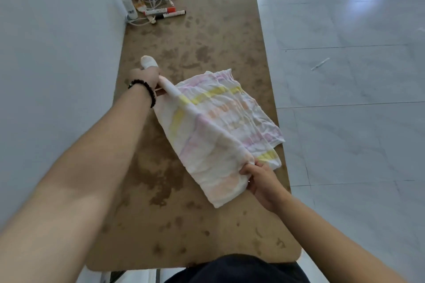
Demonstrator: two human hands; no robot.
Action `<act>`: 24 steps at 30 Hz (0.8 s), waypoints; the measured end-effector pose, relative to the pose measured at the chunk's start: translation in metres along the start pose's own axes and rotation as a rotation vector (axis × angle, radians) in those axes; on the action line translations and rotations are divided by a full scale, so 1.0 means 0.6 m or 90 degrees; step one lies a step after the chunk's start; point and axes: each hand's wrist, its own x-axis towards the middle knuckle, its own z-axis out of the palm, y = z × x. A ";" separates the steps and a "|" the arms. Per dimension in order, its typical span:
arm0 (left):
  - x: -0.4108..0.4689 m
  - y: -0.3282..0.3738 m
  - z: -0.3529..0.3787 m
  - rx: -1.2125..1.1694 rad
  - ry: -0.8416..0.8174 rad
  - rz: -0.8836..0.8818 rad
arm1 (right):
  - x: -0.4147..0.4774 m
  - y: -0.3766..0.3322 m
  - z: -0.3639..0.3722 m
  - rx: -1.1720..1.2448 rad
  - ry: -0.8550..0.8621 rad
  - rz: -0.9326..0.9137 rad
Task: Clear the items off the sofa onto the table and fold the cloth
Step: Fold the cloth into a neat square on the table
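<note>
cloth (220, 131): frame centre, half-folded over desk (207, 30) | left hand (147, 76): grip pinching upper-left corner | right hand (257, 177): grip pinching lower edge | risk: layers skew or far edge slides off desk's right side if pulled unevenly

Bare forearms, no sleeves; a black bead bracelet (147, 91) circles the left wrist, a white bandage (148, 61) wraps one finger, dark clothing (239, 270) at bottom centre.
</note>
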 end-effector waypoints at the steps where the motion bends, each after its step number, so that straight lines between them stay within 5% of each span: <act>1: -0.003 0.007 0.040 0.000 -0.023 0.012 | 0.006 -0.006 -0.030 0.036 0.057 0.003; 10: -0.127 -0.031 0.292 0.095 -0.209 0.066 | 0.097 -0.026 -0.206 0.087 0.290 0.019; 15: -0.180 -0.193 0.219 0.237 0.036 0.081 | 0.118 -0.042 -0.215 -0.286 0.366 -0.039; 17: -0.203 -0.265 0.182 0.190 0.121 -0.062 | 0.130 -0.055 -0.201 -0.458 0.359 -0.144; 20: -0.242 -0.342 0.154 0.168 0.059 -0.287 | 0.165 -0.064 -0.188 -0.643 0.267 -0.197; 24: -0.280 -0.367 0.162 0.100 -0.134 -0.277 | 0.183 -0.062 -0.175 -0.789 0.223 -0.119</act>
